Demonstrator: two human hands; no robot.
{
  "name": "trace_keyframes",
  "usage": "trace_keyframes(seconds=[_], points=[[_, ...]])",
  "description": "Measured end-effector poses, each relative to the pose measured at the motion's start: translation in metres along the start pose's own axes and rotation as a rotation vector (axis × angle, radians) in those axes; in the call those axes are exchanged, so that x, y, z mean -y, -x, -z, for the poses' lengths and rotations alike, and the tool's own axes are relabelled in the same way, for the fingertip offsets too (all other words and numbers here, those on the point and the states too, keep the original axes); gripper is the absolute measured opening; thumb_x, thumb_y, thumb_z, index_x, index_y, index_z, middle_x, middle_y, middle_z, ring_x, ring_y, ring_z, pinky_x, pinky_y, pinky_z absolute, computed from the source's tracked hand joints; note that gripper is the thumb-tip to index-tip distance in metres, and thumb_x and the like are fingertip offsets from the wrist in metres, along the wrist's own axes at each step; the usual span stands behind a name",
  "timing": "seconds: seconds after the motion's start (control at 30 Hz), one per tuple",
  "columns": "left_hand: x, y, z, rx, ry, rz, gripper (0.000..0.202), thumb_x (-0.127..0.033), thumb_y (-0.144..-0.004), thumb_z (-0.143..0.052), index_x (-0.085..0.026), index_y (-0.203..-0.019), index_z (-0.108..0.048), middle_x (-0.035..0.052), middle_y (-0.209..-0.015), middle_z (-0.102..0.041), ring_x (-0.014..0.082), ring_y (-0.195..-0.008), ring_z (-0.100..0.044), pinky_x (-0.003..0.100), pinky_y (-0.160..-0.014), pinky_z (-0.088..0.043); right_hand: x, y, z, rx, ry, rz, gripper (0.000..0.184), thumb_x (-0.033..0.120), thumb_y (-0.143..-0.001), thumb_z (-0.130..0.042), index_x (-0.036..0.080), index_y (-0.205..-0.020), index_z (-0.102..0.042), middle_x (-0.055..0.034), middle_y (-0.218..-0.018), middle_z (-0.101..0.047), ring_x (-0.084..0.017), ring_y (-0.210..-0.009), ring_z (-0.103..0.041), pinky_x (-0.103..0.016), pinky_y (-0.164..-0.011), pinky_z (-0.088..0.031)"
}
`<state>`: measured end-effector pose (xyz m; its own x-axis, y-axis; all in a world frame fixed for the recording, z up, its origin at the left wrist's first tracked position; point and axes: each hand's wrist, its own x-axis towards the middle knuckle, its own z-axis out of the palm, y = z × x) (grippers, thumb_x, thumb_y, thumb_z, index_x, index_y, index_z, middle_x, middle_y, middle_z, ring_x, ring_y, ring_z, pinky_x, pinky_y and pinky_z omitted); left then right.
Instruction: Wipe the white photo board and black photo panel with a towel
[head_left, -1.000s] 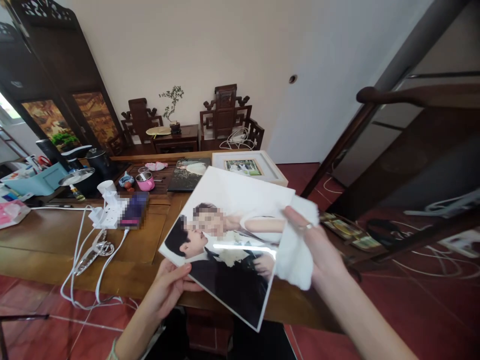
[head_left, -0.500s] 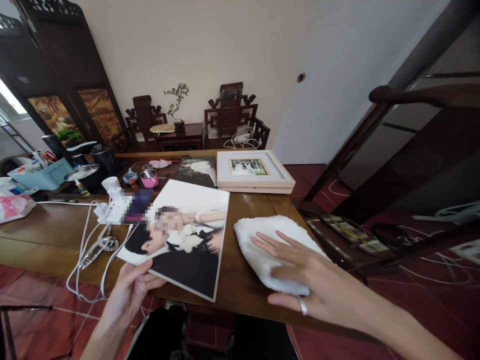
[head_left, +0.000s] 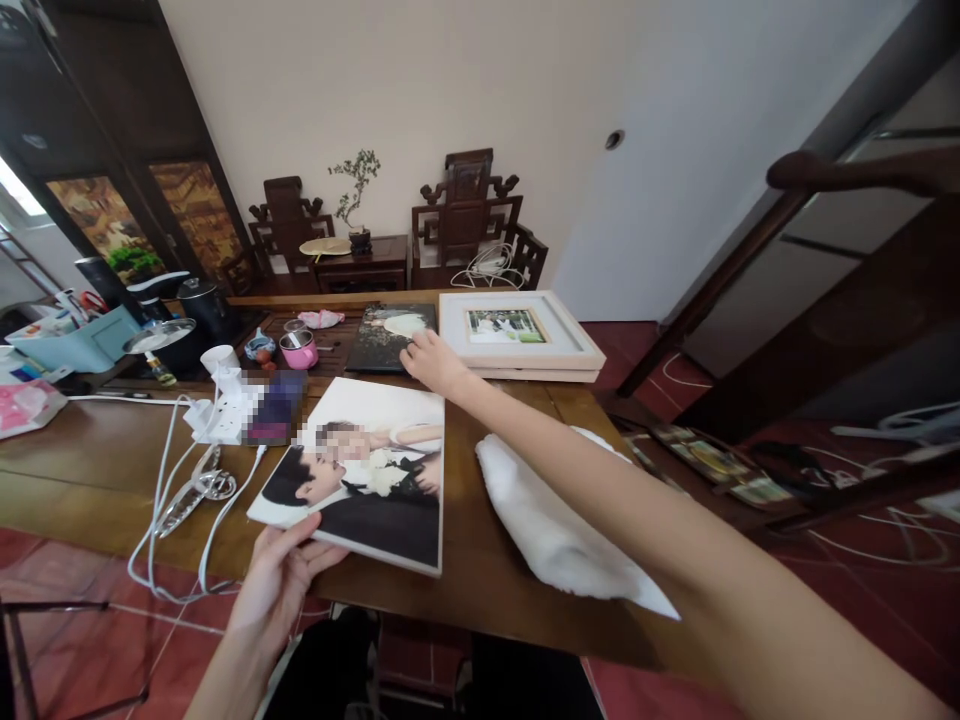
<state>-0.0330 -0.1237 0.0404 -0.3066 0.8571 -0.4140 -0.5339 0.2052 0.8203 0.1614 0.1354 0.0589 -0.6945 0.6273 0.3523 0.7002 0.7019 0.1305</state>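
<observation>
Head view. Right hand [head_left: 431, 362] stretched far across the table [head_left: 112, 470], fingertips on the near right corner of the dark print [head_left: 386, 338]; couldn't tell whether they pinched it or only touched. The print lay flat, long axis running away from the person, just beside the stacked white frames [head_left: 517, 340] on its right. Left hand [head_left: 281, 580] was well apart from it, thumb over and fingers under the near edge of the large photo panel [head_left: 360, 470], clamped. White cloth [head_left: 555, 520] lay under the right forearm. Pink cup [head_left: 300, 350] left of the print, contents unreadable; blue box [head_left: 82, 345] held small oddments.
</observation>
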Motion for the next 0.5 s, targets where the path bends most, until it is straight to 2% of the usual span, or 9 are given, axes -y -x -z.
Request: trace_keyframes(seconds=[0.13, 0.23, 0.37, 0.5], points=[[0.002, -0.002, -0.002, -0.006, 0.002, 0.018, 0.018, 0.0, -0.069, -0.065, -0.009, -0.085, -0.065, 0.0105, -0.079, -0.076, 0.0266, -0.065, -0.074, 0.034, -0.06, -0.064, -0.013, -0.019, -0.027, 0.061, 0.027, 0.003, 0.024, 0.018, -0.082, -0.053, 0.011, -0.101, -0.065, -0.0164, -0.094, -0.071, -0.034, -0.11, -0.049, -0.06, -0.097, -0.029], [0.002, -0.004, -0.004, -0.035, 0.007, 0.029, 0.015, 0.001, -0.071, -0.061, -0.007, -0.082, -0.065, 0.0118, -0.076, -0.076, 0.0265, -0.062, -0.073, 0.034, -0.059, -0.064, -0.019, -0.022, -0.038, 0.099, 0.06, 0.008, 0.025, 0.016, -0.081, -0.051, 0.008, -0.099, -0.066, -0.016, -0.092, -0.072, -0.033, -0.11, -0.051, -0.064, -0.1, -0.023], [0.001, -0.005, -0.007, -0.071, 0.032, 0.046, 0.017, 0.002, -0.071, -0.06, -0.008, -0.084, -0.064, 0.0118, -0.077, -0.076, 0.0253, -0.062, -0.073, 0.033, -0.06, -0.063, -0.014, -0.018, -0.039, 0.099, 0.113, 0.012, 0.034, 0.006, -0.082, -0.041, 0.006, -0.108, -0.063, -0.0155, -0.092, -0.072, -0.03, -0.104, -0.056, -0.067, -0.103, -0.015], [0.001, -0.009, -0.012, -0.079, 0.067, 0.041, 0.017, 0.002, -0.073, -0.059, -0.009, -0.086, -0.063, 0.0112, -0.08, -0.076, 0.0254, -0.065, -0.074, 0.035, -0.063, -0.064, -0.009, -0.019, -0.031, 0.066, 0.172, -0.006, 0.04, 0.003, -0.081, -0.038, -0.001, -0.116, -0.058, -0.0213, -0.096, -0.07, -0.031, -0.094, -0.06, -0.071, -0.102, -0.008]])
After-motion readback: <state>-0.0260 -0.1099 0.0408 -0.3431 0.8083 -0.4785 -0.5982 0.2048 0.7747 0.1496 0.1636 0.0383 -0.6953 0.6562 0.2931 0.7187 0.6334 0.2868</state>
